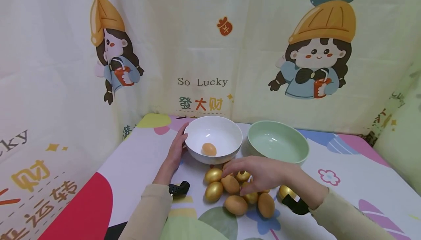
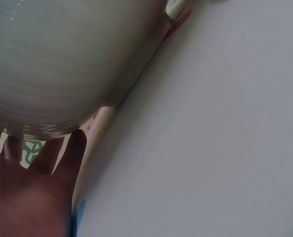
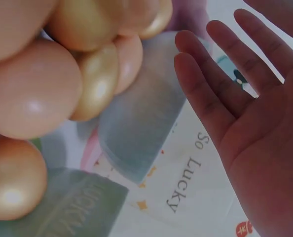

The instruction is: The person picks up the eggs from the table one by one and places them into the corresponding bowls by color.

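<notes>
A white bowl [image 1: 230, 132] holds one brown egg [image 1: 209, 149]. My left hand [image 1: 174, 152] rests against the bowl's left side, its fingers extended along the outer wall in the left wrist view. Over a cluster of brown and gold eggs hovers my right hand [image 1: 263, 172], its fingers spread and nothing held. A gold egg [image 1: 213, 191] and a brown egg [image 1: 236, 205] lie at the cluster's near left. Another brown egg [image 1: 266, 205] is at its near right. Part of the cluster is hidden beneath the right hand. The right wrist view shows that palm [image 3: 265, 148] beside the eggs.
A pale green bowl [image 1: 276, 141] stands to the right of the white one. One gold egg [image 1: 287, 192] lies apart, under the right wrist. Printed cloth [image 1: 256, 68] hangs behind the table, which has a colourful patterned cover [image 1: 138, 170].
</notes>
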`<state>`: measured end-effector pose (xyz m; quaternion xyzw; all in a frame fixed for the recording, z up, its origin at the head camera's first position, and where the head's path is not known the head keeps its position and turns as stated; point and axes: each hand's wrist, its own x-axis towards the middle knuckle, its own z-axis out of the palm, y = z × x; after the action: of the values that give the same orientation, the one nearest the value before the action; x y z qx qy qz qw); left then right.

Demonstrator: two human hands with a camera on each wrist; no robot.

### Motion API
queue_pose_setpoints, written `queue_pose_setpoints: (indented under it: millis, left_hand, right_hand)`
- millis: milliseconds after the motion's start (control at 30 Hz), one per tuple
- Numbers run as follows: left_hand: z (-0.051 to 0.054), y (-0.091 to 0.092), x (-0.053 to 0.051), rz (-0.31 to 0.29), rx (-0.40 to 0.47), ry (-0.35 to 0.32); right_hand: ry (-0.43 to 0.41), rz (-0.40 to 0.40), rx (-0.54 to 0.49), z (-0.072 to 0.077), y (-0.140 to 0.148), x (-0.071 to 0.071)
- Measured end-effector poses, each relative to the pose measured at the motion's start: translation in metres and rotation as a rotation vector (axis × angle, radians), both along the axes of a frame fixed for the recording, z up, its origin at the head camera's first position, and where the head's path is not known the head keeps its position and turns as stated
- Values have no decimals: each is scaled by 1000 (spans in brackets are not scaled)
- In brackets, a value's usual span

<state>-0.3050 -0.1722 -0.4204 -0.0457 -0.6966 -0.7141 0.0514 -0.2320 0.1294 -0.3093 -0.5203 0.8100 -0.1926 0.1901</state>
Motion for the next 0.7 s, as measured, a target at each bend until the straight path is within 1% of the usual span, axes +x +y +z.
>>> queue_pose_setpoints:
  millis: [133, 167, 267, 400, 533, 700]
  left_hand:
    - [0, 1, 1, 7, 5, -9]
    - [0, 1, 1, 9, 7, -12]
    - [1, 1, 2, 9, 7, -20]
    - [1, 1, 2, -1, 5, -16]
    - [2, 1, 2, -7, 5, -9]
    - [2, 2, 2, -4, 11, -8]
  right_hand:
    - [23, 24, 30, -6, 0, 6]
    - [40, 38, 31, -8, 1, 8]
    - [116, 74, 31, -13, 1, 11]
    - [224, 123, 16, -20, 1, 16]
    - [295, 169, 2, -27, 1, 18]
    - [356, 207, 5, -34, 0, 21]
